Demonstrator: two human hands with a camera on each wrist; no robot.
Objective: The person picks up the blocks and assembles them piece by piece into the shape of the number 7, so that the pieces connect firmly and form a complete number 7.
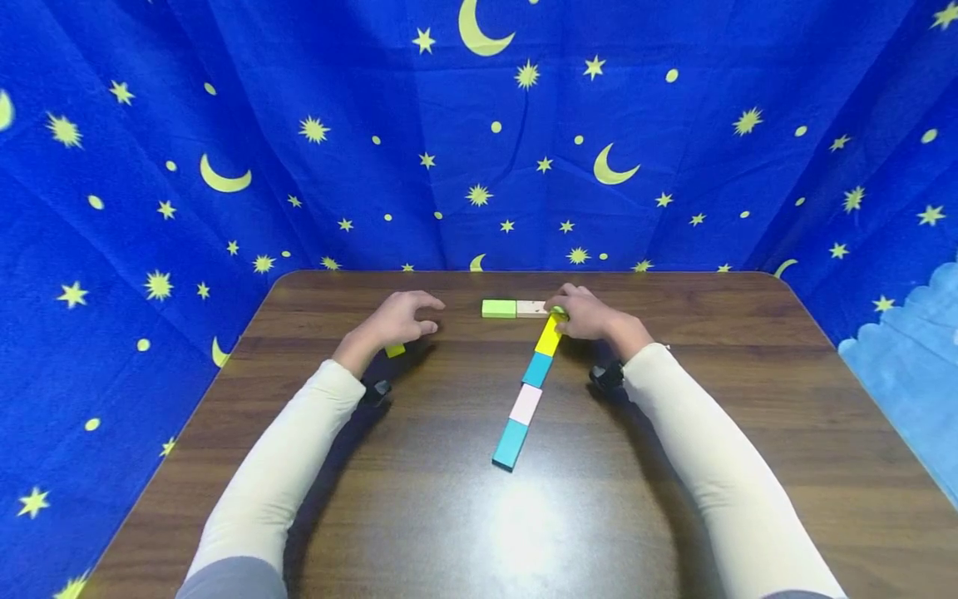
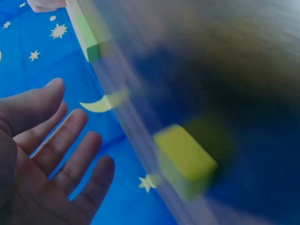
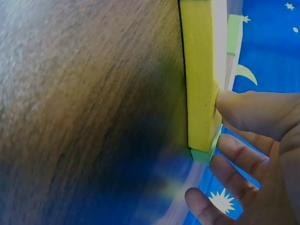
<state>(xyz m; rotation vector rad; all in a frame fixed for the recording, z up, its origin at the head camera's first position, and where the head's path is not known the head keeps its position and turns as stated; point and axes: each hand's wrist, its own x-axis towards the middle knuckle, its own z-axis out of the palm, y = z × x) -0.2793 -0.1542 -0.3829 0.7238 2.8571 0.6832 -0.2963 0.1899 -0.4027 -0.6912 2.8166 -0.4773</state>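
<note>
My left hand (image 1: pixel 395 319) hovers over the left of the table with its fingers spread, holding nothing. A yellow block (image 2: pixel 186 157) lies near it, partly hidden under the wrist in the head view. My right hand (image 1: pixel 587 314) is at the corner of a line of blocks. There its thumb and fingers pinch a light green block (image 3: pixel 201 155), mostly covered by the hand. The thumb tip also touches the edge of the adjoining yellow block (image 1: pixel 549 336). A pale wooden block (image 1: pixel 530 309) and another light green block (image 1: pixel 499 309) extend leftward along the back.
From the yellow block, a blue block (image 1: pixel 537 368), a pale pink block (image 1: pixel 525 404) and a second blue block (image 1: pixel 510 444) run slantwise toward the front. All lie on a dark wooden table (image 1: pixel 419 516). A blue star-patterned curtain (image 1: pixel 449 183) hangs behind the back edge.
</note>
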